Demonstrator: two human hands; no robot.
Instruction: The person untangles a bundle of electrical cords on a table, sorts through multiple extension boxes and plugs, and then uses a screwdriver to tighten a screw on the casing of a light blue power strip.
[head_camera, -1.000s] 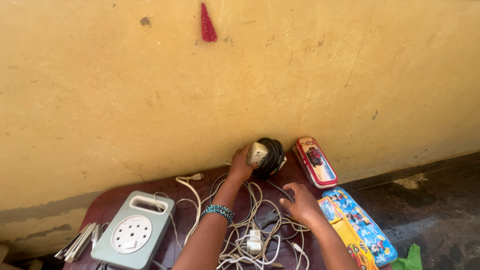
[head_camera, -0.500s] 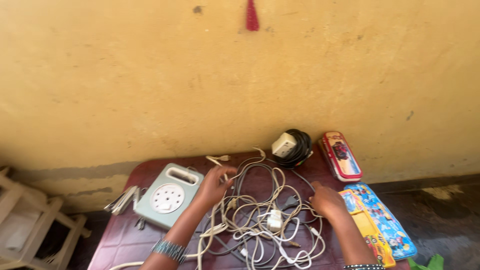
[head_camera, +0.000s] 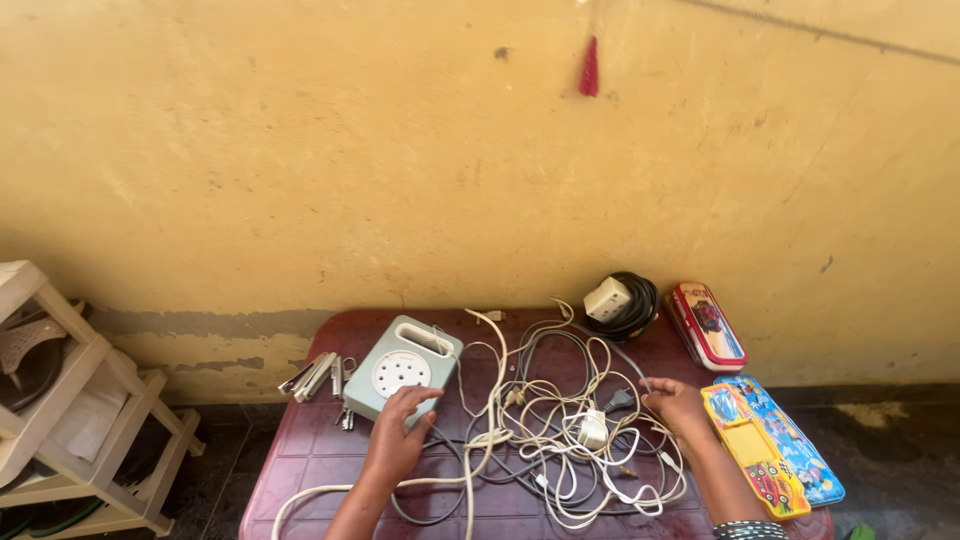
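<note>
Two bare hands over a maroon plastic table (head_camera: 300, 470). Left hand (head_camera: 398, 440), fingers loosely spread, touches the grey-green box-shaped extension reel (head_camera: 400, 368). Right hand (head_camera: 678, 405), fingers slightly curled, rests on tangled white and grey cables (head_camera: 545, 420). Three bright printed pencil cases (head_camera: 750, 410) lie right; black coiled cord (head_camera: 630, 305) behind.

Left hand (head_camera: 398, 440) on grey extension box (head_camera: 402, 368); right hand (head_camera: 678, 406) touching tangled cables (head_camera: 545, 430), maroon table (head_camera: 320, 455).

Under my hands the table (head_camera: 300, 480) is dark maroon, and the tangled cables (head_camera: 560, 420) are cream, white and grey. The socket box (head_camera: 400, 370) is pale grey-green; the pencil cases (head_camera: 770, 450) are yellow, blue and red with cartoon prints.
</note>
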